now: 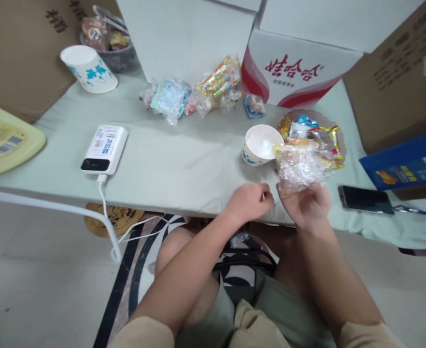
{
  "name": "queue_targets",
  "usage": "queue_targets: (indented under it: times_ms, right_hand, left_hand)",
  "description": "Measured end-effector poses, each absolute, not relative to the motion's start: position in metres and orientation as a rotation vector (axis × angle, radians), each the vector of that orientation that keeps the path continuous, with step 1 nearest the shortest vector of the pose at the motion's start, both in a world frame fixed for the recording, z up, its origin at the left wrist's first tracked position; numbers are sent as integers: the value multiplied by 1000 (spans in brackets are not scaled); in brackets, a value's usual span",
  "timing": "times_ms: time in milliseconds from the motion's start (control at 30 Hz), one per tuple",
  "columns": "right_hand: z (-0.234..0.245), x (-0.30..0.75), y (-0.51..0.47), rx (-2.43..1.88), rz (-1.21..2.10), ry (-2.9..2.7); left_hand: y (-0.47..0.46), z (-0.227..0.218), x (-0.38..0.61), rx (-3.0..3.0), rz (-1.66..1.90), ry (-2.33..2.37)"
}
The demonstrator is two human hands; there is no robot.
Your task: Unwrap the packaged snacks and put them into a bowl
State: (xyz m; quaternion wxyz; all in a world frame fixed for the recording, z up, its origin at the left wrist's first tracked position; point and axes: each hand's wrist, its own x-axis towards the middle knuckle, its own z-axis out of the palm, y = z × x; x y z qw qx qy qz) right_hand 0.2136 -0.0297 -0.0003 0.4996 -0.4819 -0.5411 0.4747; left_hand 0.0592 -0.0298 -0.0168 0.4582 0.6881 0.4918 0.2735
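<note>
Left hand (251,203) hangs over the near table edge, fingers curled in; cannot tell if anything is pinched there. Right hand (307,205), just to its right, grasps a crinkled clear plastic packet with tan contents (298,166) from its near side. Packet sits up in front of the near-left part of a pink scalloped dish (331,122), right side of the pale green tablecloth (169,159). Contact between packet and dish: cannot tell.

Progress, by judgement: partway. Done: several colourful wrapped snacks (302,126) already lie in the dish. Left: held packet not yet released, and whether its wrapping is torn is not visible. A pale blue plastic packet (169,99) and a bundle of gold-wrapped sticks (220,79) lie loose on the cloth, far middle; a small blue-and-clear packet (254,105) lies right of them, before the white-and-red carton (296,70). None of these is in the dish.

White paper cup with blue leaf print (262,145) stands upright just left of the dish, rim up. White power bank (104,150) lies left, cable attached; black phone (365,199) lies right of the right hand.
</note>
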Motion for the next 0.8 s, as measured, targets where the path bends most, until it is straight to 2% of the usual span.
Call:
queue_targets:
  times_ms: [67, 200, 300, 367, 533, 600, 700, 800]
  right_hand:
    - [-11, 219, -31, -1160, 1206, -1252]
    - [-34, 224, -37, -1152, 1225, -1159]
    - [-37, 230, -41, -1206, 1126, -1295]
    - [-32, 242, -42, -1267, 970, -1429]
    - [-30, 288, -38, -1701, 316, -1718]
    - [-36, 301, -35, -1844, 207, -1819]
    - [-40, 308, -32, -1922, 229, -1893]
    - [-34, 302, -36, -1847, 530, -1768]
  left_hand:
    - [-22, -17, 53, 1378, 853, 1164]
    - [-16, -20, 53, 978, 987, 715]
    - [-15, -25, 63, 871, 1021, 765]
    - [-13, -28, 68, 835, 1060, 885]
    - [-2, -29, 64, 779, 1212, 995]
    - [0, -27, 55, 726, 1207, 981]
    - [1, -21, 42, 656, 1148, 941]
    - [0, -20, 34, 657, 1153, 936]
